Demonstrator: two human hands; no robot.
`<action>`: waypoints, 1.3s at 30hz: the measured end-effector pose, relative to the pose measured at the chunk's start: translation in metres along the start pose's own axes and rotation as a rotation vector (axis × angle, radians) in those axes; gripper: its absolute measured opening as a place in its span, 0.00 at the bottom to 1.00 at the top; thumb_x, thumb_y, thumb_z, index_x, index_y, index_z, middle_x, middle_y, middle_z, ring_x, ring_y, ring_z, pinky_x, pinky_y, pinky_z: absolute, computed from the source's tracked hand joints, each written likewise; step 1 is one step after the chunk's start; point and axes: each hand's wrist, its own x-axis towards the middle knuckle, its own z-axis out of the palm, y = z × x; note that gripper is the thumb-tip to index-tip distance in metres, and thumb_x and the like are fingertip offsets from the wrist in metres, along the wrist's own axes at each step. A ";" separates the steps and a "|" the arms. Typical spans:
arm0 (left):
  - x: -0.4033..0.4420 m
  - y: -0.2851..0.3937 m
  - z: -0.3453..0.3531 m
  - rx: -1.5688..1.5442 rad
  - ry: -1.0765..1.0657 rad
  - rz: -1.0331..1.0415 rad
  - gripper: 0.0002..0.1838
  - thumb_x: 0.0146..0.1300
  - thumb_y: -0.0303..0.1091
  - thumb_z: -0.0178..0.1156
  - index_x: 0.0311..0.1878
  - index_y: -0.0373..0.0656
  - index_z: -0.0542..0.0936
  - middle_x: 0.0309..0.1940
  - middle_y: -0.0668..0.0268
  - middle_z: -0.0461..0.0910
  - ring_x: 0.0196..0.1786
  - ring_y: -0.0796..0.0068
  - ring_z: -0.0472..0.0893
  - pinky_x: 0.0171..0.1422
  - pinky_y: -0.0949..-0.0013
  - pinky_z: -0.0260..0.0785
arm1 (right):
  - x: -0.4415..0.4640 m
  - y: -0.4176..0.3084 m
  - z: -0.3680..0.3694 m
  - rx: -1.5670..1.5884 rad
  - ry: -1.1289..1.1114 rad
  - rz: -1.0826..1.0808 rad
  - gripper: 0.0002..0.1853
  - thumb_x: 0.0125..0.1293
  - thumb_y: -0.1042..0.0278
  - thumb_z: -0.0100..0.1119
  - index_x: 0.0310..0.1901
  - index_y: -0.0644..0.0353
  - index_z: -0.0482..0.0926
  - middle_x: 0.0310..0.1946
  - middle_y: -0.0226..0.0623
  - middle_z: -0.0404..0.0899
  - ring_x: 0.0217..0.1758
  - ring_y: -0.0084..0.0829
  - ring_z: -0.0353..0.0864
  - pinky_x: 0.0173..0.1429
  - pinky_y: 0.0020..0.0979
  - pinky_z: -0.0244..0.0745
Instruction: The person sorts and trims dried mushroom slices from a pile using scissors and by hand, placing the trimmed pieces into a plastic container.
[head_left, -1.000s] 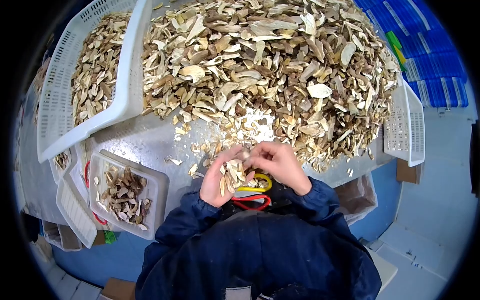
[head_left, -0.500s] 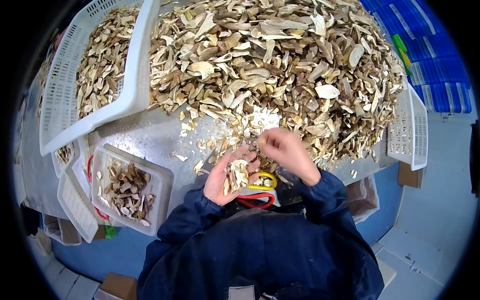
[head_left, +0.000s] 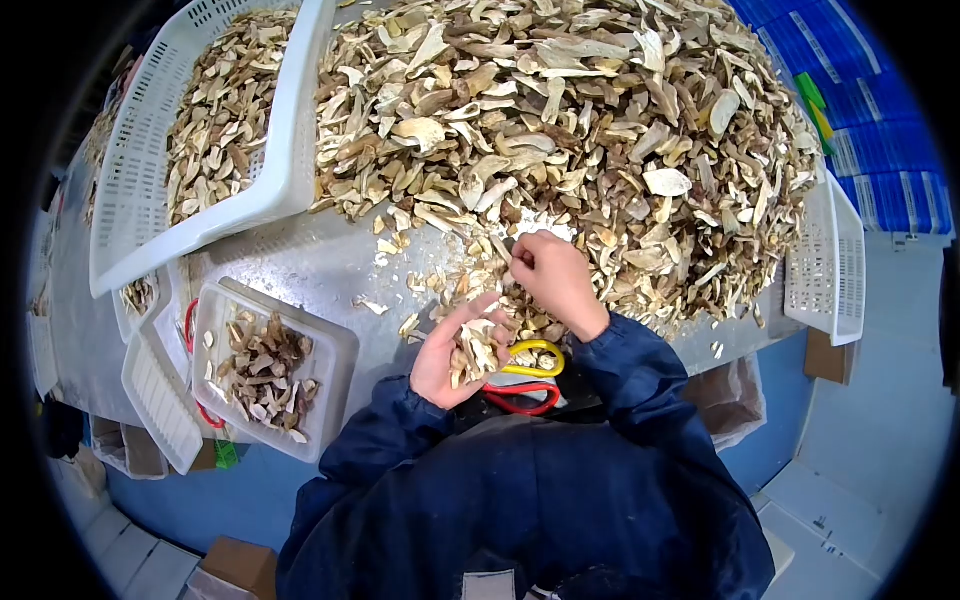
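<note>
Dried, sliced pieces that look like mushroom lie in a large pile point(head_left: 600, 130) on the metal table. My left hand point(head_left: 445, 362) is palm up, its fingers curled around a small handful of slices point(head_left: 477, 350). Above and to the right of it, my right hand point(head_left: 558, 280) is closed in a pinch at the pile's near edge, with a slice point(head_left: 502, 250) at its fingertips. Scissors with yellow point(head_left: 545, 347) and red point(head_left: 530, 402) handles lie at the table's front edge; their blades are not visible.
A white perforated basket point(head_left: 285, 140) of slices stands at the upper left. Below it sits a clear tray point(head_left: 340, 365) with darker pieces, beside a ridged white lid point(head_left: 160, 405). Another white basket point(head_left: 845, 265) is at the right, near blue crates point(head_left: 885, 150).
My right hand has moved away from my left palm, up to the pile's near edge, and now pinches a slice. My left hand stays low with its handful. The view has shifted slightly.
</note>
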 end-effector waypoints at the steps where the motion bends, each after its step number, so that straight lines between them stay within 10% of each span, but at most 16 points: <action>1: 0.000 0.001 -0.001 -0.003 0.003 0.000 0.19 0.74 0.41 0.49 0.61 0.42 0.71 0.46 0.63 0.77 0.44 0.68 0.79 0.46 0.65 0.76 | -0.003 0.003 -0.005 0.108 -0.026 0.027 0.07 0.55 0.66 0.60 0.32 0.59 0.81 0.29 0.41 0.80 0.28 0.44 0.81 0.33 0.39 0.75; 4: 0.002 0.003 -0.002 0.031 0.007 0.023 0.19 0.73 0.41 0.50 0.61 0.42 0.71 0.46 0.63 0.77 0.44 0.68 0.79 0.46 0.65 0.77 | -0.014 0.017 -0.015 0.558 -0.194 0.215 0.06 0.61 0.71 0.59 0.35 0.65 0.80 0.26 0.28 0.80 0.26 0.16 0.72 0.30 0.21 0.67; 9: 0.006 0.001 -0.001 0.130 0.034 0.061 0.19 0.74 0.40 0.48 0.63 0.42 0.69 0.47 0.64 0.77 0.45 0.71 0.80 0.47 0.66 0.78 | -0.036 -0.008 -0.047 0.890 -0.399 0.277 0.06 0.66 0.70 0.57 0.39 0.63 0.78 0.27 0.24 0.78 0.27 0.11 0.71 0.31 0.17 0.66; 20: -0.006 0.003 -0.012 0.382 0.064 0.106 0.12 0.74 0.39 0.50 0.50 0.42 0.73 0.45 0.65 0.77 0.42 0.77 0.78 0.40 0.73 0.75 | -0.039 -0.032 -0.036 0.334 -0.177 -0.102 0.05 0.60 0.71 0.59 0.35 0.62 0.81 0.28 0.41 0.81 0.28 0.45 0.79 0.33 0.38 0.74; 22: -0.013 0.005 0.000 0.355 0.113 0.120 0.10 0.74 0.38 0.49 0.51 0.42 0.72 0.45 0.65 0.75 0.42 0.76 0.77 0.38 0.73 0.72 | -0.013 -0.016 -0.018 0.045 0.132 -0.329 0.05 0.60 0.70 0.59 0.36 0.60 0.81 0.30 0.41 0.80 0.30 0.45 0.80 0.34 0.41 0.75; 39: -0.050 0.000 -0.034 0.319 0.071 -0.042 0.17 0.75 0.42 0.43 0.55 0.41 0.70 0.47 0.61 0.74 0.46 0.69 0.77 0.41 0.66 0.78 | 0.024 -0.026 0.021 -0.037 -0.119 -0.244 0.08 0.59 0.74 0.57 0.41 0.63 0.76 0.36 0.49 0.78 0.38 0.51 0.79 0.42 0.44 0.75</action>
